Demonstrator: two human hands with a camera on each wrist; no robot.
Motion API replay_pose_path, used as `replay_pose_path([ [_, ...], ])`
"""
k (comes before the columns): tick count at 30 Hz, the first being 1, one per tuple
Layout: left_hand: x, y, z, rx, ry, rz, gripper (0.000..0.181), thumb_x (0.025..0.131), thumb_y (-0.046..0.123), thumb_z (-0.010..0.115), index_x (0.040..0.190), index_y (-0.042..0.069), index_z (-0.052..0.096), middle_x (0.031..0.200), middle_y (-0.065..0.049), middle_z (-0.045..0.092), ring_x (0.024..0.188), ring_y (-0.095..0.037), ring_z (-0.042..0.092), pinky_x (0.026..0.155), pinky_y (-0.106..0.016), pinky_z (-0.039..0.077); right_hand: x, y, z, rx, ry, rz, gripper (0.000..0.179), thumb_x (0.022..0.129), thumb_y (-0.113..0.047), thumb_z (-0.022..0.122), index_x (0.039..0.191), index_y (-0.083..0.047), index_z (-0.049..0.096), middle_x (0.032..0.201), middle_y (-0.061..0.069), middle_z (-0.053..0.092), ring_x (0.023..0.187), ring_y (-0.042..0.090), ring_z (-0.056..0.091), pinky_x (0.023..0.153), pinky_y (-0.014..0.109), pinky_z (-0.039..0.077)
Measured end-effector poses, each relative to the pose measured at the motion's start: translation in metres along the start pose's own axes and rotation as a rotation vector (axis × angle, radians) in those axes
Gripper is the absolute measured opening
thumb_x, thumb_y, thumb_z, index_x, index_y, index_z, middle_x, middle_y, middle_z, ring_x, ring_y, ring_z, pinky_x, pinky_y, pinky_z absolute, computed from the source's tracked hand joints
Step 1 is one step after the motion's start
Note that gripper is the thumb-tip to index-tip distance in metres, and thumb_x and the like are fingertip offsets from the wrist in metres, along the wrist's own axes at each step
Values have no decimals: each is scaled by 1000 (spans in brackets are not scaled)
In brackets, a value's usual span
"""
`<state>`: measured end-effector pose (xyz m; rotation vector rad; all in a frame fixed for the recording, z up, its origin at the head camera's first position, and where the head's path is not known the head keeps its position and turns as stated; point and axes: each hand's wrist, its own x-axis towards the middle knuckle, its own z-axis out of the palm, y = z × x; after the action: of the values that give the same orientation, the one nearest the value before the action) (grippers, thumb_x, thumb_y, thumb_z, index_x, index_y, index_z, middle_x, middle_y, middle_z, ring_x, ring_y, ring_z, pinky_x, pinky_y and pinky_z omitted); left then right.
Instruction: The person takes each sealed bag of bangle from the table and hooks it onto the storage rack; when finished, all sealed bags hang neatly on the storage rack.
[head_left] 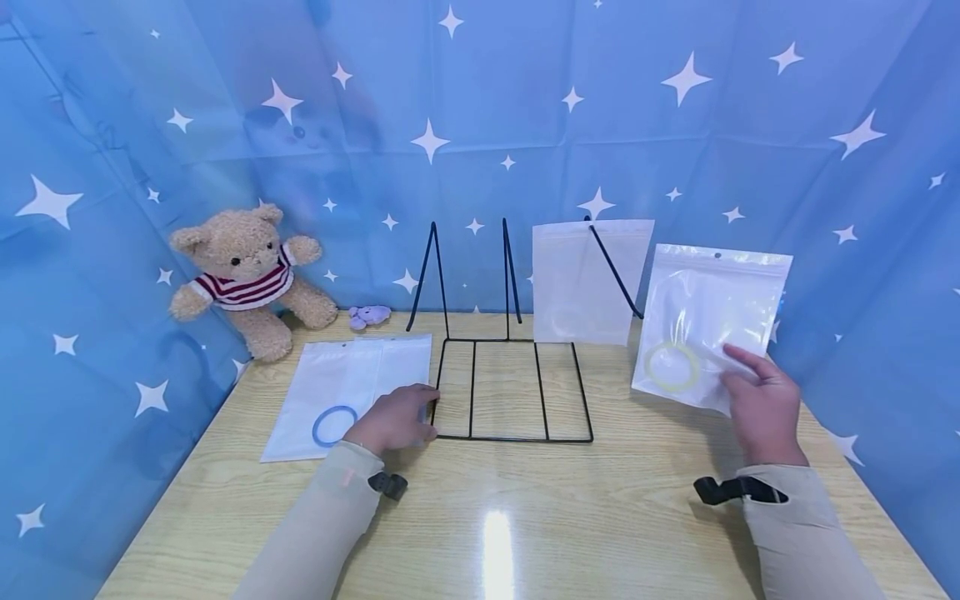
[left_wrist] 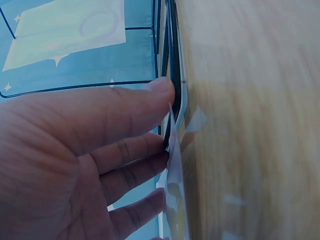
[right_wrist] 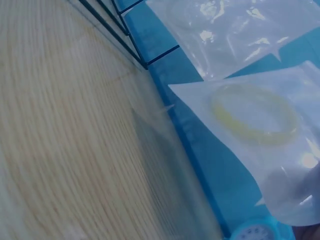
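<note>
A black wire display rack (head_left: 510,439) with hooks on its uprights stands on the table. My left hand (head_left: 397,421) is at its front left corner; in the left wrist view the thumb (left_wrist: 160,92) and fingers pinch the base wire. In the air at the right, my right hand (head_left: 768,408) pinches the lower right edge of a white zip bag (head_left: 712,317) with a yellow ring (right_wrist: 250,120) inside. Another zip bag (head_left: 588,283) hangs from the rack's right hook. Beside my left hand lie overlapping zip bags (head_left: 300,417), one showing a blue ring (head_left: 330,427).
A teddy bear (head_left: 247,283) in a striped shirt sits at the back left, with a small purple toy (head_left: 369,317) next to it. A teal round dial (right_wrist: 255,232) shows low in the right wrist view. Blue star-print curtain (head_left: 480,125) encloses the wooden table (head_left: 600,533).
</note>
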<state>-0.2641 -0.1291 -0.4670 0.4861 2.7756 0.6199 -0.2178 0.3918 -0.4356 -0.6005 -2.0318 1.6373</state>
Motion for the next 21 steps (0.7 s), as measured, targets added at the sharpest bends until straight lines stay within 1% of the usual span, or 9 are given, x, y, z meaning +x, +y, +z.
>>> replay_pose_path([
  [2,0,0,0,-4,1,0,66,94,23,80,154,12,56,162,-11,49,150,-37,44,121,-57,39,-1,-1,0,95,-1,5,42,93,-1,70,130,-21,78,89,-12,66,62,4,54,48,17,43],
  [6,1,0,1,-7,5,1,66,94,24,80,154,12,55,162,-12,49,150,-37,44,121,-56,40,-3,-1,1,238,-9,7,40,92,3,73,124,-19,80,71,-8,63,49,5,50,40,19,38],
  [9,1,0,1,-11,6,0,66,94,24,80,154,12,55,162,-12,49,150,-37,44,121,-56,40,-4,-1,0,274,-37,17,40,93,2,73,125,-20,80,65,-6,60,37,9,40,33,24,30],
  [11,0,0,1,-12,8,-1,66,94,23,80,154,12,55,162,-11,49,150,-37,44,121,-56,39,-5,-1,-1,274,-67,27,39,95,0,72,127,-22,79,64,-6,59,35,10,37,31,26,28],
  [13,0,0,1,-13,8,0,67,94,23,80,154,12,55,162,-11,49,150,-37,44,121,-57,39,-5,-1,-2,285,-92,27,40,96,0,72,129,-21,78,74,-7,64,37,10,38,31,27,28],
  [16,0,0,1,-12,8,1,67,93,23,80,154,12,55,162,-11,49,150,-37,44,121,-57,39,-6,-1,-3,314,-120,25,40,97,1,71,132,-19,76,89,-7,67,47,7,51,34,25,32],
  [17,0,0,1,-13,7,0,67,94,24,80,154,12,55,162,-11,49,150,-37,44,121,-57,39,-7,-2,-3,332,-129,21,41,96,1,71,132,-17,76,99,-7,68,53,6,56,35,24,34],
  [20,0,-1,2,-10,5,0,67,94,24,80,154,12,55,162,-11,49,150,-37,44,121,-57,39,-8,-3,-4,362,-158,16,42,96,2,71,135,-15,74,115,-8,64,73,3,67,43,19,45],
  [21,0,0,2,-10,5,-1,67,94,24,80,154,12,55,162,-11,49,150,-37,44,121,-57,39,-8,-3,-4,357,-168,14,42,97,2,71,135,-15,74,118,-8,62,74,3,66,43,19,44],
])
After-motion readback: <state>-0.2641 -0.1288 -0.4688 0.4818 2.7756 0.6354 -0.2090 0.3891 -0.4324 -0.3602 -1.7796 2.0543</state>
